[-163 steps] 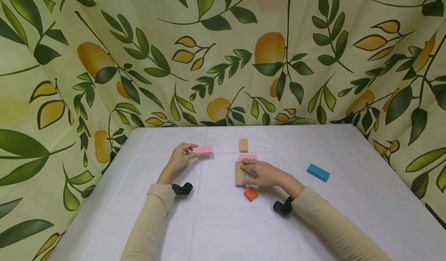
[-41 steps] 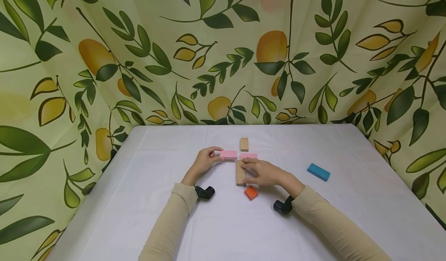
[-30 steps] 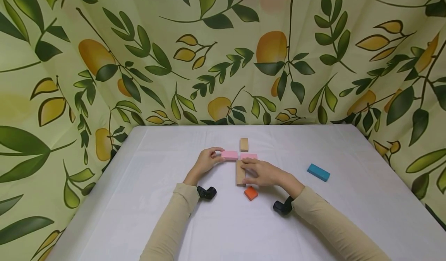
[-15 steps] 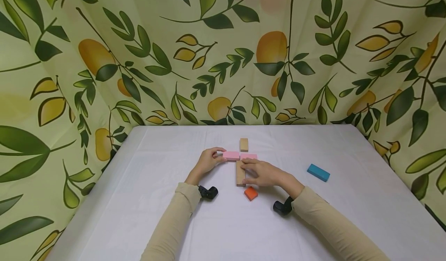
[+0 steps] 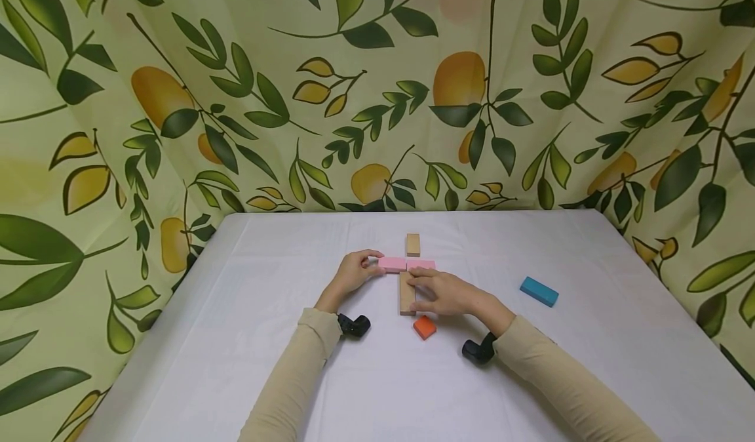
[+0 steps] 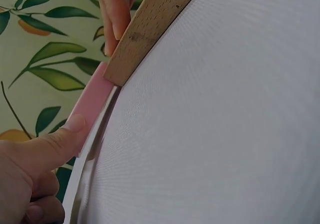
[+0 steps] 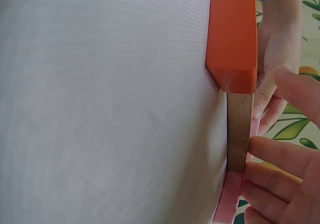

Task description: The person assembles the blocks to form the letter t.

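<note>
Near the table's middle, my left hand pinches a pink block by its left end, thumb on the near side. The block's other end meets a second pink block, in one row. Below this row a long wooden block points toward me. In the left wrist view, the left pink block touches the wooden block's corner. My right hand rests at the right of the wooden block, its fairly straight fingers touching the wooden block and the right pink block.
A small wooden block lies just beyond the pink row, a narrow gap apart. An orange block sits turned at an angle on the near side of the long wooden one. Farther right lies a blue block. A white cloth covers the table.
Over several seconds my left hand has brought its pink block rightward until it meets the other pink block; in the last half second it barely shifts. My right hand stays in place.
</note>
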{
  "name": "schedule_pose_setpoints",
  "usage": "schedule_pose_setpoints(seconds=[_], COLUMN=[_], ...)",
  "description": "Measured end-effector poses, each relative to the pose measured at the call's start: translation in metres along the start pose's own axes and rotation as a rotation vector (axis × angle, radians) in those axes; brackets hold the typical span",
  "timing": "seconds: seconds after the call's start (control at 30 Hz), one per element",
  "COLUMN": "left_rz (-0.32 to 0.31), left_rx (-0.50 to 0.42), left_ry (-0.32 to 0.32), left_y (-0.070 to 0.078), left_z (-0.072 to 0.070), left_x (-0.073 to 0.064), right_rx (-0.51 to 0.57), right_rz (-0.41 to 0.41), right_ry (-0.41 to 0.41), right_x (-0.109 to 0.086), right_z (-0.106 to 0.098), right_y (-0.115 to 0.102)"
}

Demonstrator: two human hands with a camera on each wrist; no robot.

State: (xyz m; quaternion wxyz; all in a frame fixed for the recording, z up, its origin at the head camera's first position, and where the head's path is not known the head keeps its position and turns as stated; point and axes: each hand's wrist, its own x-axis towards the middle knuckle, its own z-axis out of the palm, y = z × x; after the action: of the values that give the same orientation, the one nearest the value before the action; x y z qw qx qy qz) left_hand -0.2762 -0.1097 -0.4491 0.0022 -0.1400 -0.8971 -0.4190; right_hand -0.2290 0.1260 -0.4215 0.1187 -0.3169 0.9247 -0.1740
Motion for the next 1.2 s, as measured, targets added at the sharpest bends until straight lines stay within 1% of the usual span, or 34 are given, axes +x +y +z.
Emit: schedule_pose_setpoints(seconds=[0.27,0.4,0.7,0.93,1.2], left_rz=[0.014,0.016,-0.013,-0.026,-0.05], left_rx=[0.014,0.02,0.031,0.056,0.051], left_ry=[-0.002,-0.004,-0.013,-0.019,-0.024], left_y=[-0.001,-0.0011,0.0013,0.0023,0.0017], left_z=[0.0015,0.0017,0.0021,0.002,0.0036], left_x=[0.0022,0.0016,0.0014,0.0013,0.0018], right_rx=[0.0,-0.003,-0.003,0.01,0.005], right_rz=[0.013,-0.003,-0.026,-0.012,-0.013], right_ry=[-0.003,0.003,0.014,0.005,0.002], right_x=[-0.0001,-0.0001,-0.0007,0.0001,-0.0008], right_z=[-0.0006,-0.0004,0.0001,0.0005,-0.0005], right_y=[0.0002,0.0009,0.0024,0.0008,0.0011])
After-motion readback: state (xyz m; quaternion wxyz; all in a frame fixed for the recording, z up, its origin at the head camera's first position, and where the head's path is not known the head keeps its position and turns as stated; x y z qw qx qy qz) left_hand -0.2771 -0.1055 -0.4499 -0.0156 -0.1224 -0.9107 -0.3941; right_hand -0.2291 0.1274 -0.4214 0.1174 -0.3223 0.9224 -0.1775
